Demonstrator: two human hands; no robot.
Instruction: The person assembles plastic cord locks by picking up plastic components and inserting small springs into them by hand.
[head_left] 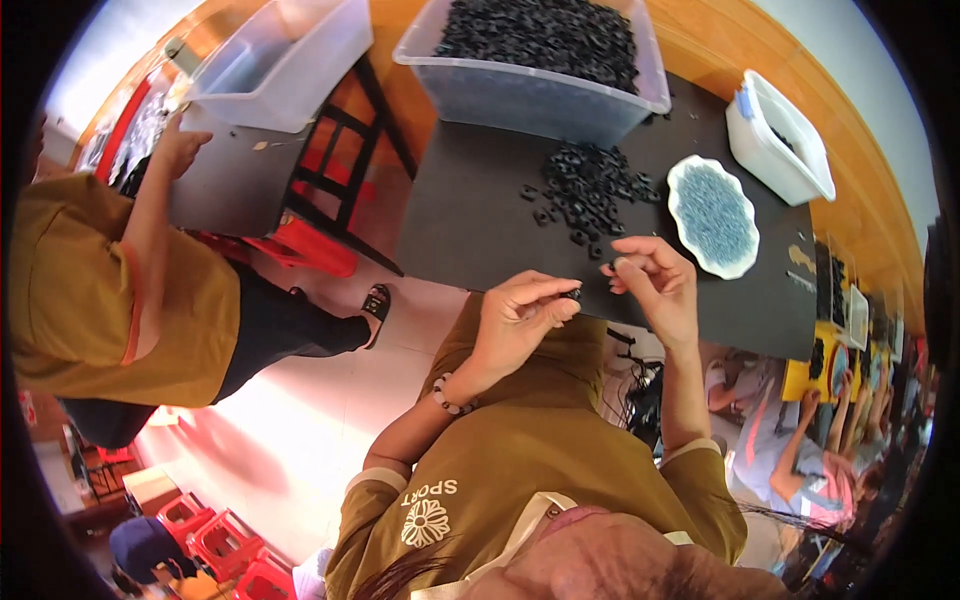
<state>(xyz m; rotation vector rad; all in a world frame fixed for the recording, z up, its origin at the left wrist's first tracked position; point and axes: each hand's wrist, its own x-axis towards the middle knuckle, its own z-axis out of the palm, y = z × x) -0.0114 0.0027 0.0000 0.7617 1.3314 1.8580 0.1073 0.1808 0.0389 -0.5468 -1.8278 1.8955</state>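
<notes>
Just over the near edge of the dark table, my left hand point(520, 318) pinches a small black part point(572, 293) between thumb and fingertips. My right hand point(660, 285) is close beside it, apart from the part. Its thumb and forefinger are pressed together, and whatever they hold is too small to make out. Beyond my hands lies a loose pile of small black parts point(590, 190), some scattered toward me. To the right of the pile stands a white scalloped dish point(748, 240) full of tiny silvery-blue pieces point(715, 215).
A large translucent bin point(530, 100) heaped with black parts stands at the table's far side. At right is a smaller white bin point(775, 150). On the left, a person point(120, 290) stands by another table with a translucent bin point(285, 65). Red stools point(225, 545) stand lower left; other people sit at right.
</notes>
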